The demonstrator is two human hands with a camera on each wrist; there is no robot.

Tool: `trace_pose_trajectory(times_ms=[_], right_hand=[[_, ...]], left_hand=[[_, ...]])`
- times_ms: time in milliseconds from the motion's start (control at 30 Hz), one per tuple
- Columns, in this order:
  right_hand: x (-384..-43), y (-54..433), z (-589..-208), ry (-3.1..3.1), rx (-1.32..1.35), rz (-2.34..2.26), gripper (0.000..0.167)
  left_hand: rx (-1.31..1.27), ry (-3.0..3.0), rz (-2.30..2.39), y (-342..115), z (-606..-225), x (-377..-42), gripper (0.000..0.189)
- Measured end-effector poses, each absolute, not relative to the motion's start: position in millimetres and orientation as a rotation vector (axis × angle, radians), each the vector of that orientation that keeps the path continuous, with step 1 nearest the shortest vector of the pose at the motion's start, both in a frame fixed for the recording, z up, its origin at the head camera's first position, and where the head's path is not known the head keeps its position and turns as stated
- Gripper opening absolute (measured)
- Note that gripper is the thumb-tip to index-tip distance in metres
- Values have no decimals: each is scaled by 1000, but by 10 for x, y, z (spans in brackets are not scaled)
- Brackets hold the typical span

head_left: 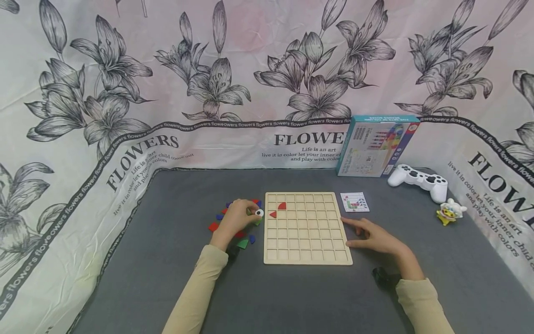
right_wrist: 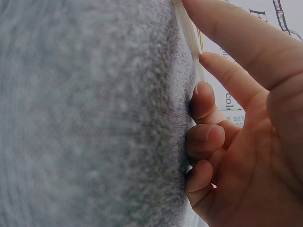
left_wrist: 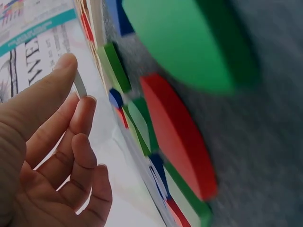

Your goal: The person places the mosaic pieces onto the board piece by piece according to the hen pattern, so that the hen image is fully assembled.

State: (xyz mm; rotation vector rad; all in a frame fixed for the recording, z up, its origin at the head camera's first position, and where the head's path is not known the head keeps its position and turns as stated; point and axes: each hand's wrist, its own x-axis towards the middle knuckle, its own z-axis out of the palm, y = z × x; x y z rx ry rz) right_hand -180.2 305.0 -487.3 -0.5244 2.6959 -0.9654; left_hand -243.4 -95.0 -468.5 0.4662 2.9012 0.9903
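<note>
My left hand (head_left: 237, 217) pinches a round white piece with a black dot (head_left: 259, 213) between thumb and fingertips, just off the left edge of the wooden grid board (head_left: 308, 228). In the left wrist view the piece (left_wrist: 80, 85) appears edge-on as a thin disc. Two red pieces lie on the board's upper left: a quarter-circle (head_left: 282, 206) and a smaller pointed one (head_left: 273, 215). My right hand (head_left: 373, 235) touches the board's right edge with the tips of its thumb and index finger; the other fingers are bent, seen in the right wrist view.
Loose red, green and blue pieces, such as a green one (head_left: 243, 243), lie around and under my left hand. A pattern card (head_left: 354, 202) lies right of the board. Behind stand a box (head_left: 375, 148), a white game controller (head_left: 419, 181) and a small figurine (head_left: 449, 212).
</note>
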Motion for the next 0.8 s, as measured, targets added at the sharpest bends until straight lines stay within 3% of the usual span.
trace_pose_trajectory(times_ms=[800], right_hand=[[-1819,3056,-4890,2681,-515,-968,73]], left_hand=[[628,2905,741,-385,-4672,-2573,25]])
